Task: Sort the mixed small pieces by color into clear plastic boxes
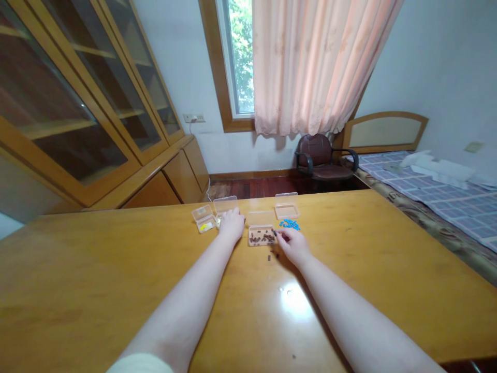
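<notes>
My right hand is at the right edge of a clear plastic box with small brown pieces inside. Its thumb and forefinger are pinched together on a small dark brown piece. My left hand is over another clear box, hiding most of it. Those fingers are bent, with a dark spot at their right side; what they hold, if anything, is too small to make out. Several loose brown pieces lie on the table in front of the brown pieces' box.
A pile of small blue pieces lies beyond my right hand, in front of an open clear box. A small box with yellow and white pieces stands left of my left hand. All are on the wooden table; a chair stands behind.
</notes>
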Tool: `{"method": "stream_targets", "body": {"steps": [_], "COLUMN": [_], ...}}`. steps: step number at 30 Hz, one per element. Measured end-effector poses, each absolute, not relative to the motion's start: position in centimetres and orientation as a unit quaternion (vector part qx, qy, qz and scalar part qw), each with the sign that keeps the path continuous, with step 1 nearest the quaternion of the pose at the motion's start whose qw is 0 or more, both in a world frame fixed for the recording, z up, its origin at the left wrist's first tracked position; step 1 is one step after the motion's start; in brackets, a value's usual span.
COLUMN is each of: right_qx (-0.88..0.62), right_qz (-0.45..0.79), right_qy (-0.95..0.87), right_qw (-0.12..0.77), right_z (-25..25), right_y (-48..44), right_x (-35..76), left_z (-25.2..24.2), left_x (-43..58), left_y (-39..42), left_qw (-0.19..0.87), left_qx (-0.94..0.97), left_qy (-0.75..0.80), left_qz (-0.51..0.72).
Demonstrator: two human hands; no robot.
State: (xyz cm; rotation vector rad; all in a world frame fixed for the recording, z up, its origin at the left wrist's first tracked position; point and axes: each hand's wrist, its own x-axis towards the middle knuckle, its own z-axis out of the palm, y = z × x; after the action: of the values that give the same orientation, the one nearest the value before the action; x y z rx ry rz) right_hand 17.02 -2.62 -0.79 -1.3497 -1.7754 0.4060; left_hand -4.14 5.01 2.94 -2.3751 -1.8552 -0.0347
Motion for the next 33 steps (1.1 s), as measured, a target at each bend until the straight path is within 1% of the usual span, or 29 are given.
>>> {"method": "stream_targets", "body": {"steps": [10, 14, 16, 20, 22, 26, 29, 31, 33], "right_qx": [-0.530, -0.534, -0.537, -0.532, -0.534, -0.542, -0.539, -0.528, -0.506], "right_qz": [0.168, 0.172, 0.182, 0.209, 0.213, 0.210, 0.215, 0.239, 0.279], "right_qy": [-0.687, -0.685, -0.689, -0.697, -0.695, -0.691, -0.700, -0.722, -0.752], "right_qw": [0.467, 0.465, 0.452, 0.434, 0.432, 0.431, 0.417, 0.378, 0.317], "right_z": [-1.0, -0.7, -0.6, -0.7, -0.8, -0.7, -0.4, -0.3, -0.3], "right_y": [-2.3, -2.3, -2.2, -2.0, -2.0, -2.1, -2.2, -2.3, -2.3], "right_x": [17.3, 17.5, 17.5, 17.7, 17.8, 18.2, 18.4, 18.5, 18.5], "left_z": [1.3, 1.0, 1.8, 3.9, 4.5, 3.9, 2.8, 2.1, 1.7], "left_x": [-4.9, -6.4, -6.8, -5.6, -4.2, -2.0, -1.3, -1.1, -0.9], "left_y": [2.1, 0.7, 0.1, -0.5, -0.5, -0.8, -2.3, -3.7, -4.8], "left_qw": [0.107, 0.107, 0.100, 0.078, 0.072, 0.030, 0.001, -0.025, -0.044], "left_qx": [-0.842, -0.861, -0.851, -0.826, -0.821, -0.825, -0.843, -0.865, -0.877], "left_qy": [-0.528, -0.494, -0.508, -0.520, -0.519, -0.540, -0.517, -0.487, -0.472], "left_qz": [-0.041, -0.056, -0.088, -0.201, -0.225, -0.166, -0.151, -0.115, -0.077]}}
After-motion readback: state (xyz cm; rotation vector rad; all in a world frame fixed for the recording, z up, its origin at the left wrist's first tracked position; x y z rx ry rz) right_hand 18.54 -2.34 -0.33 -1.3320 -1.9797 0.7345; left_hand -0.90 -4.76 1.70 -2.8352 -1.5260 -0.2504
